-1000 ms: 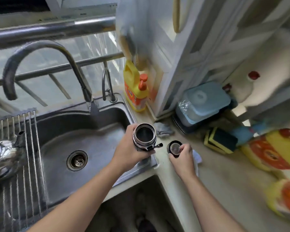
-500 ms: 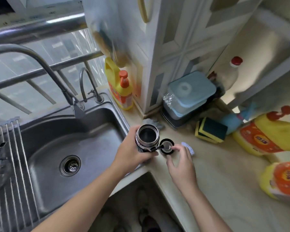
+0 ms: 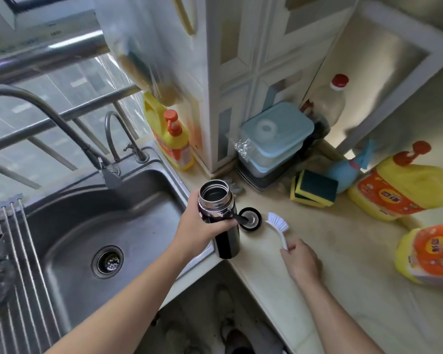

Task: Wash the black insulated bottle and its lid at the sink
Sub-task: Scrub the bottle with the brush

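Note:
My left hand [image 3: 202, 226] grips the black insulated bottle [image 3: 220, 221] around its upper body, holding it upright and uncapped over the sink's right rim. Its steel mouth faces up. The round black lid [image 3: 251, 218] lies upside down on the counter just right of the bottle. My right hand [image 3: 301, 259] is closed on the handle of a white dish brush [image 3: 279, 226], whose bristle head rests on the counter beside the lid.
The steel sink [image 3: 92, 226] with its drain and faucet [image 3: 62, 123] lies to the left, a roll-up rack [image 3: 8, 251] over its left side. Yellow detergent bottles [image 3: 174, 141] [image 3: 399, 190], sponges [image 3: 315, 190] and blue containers [image 3: 274, 139] crowd the counter's back and right.
My right hand has let go of the lid, leaving it on the counter, and moved right to take hold of the brush handle. The bottle stays in my left hand.

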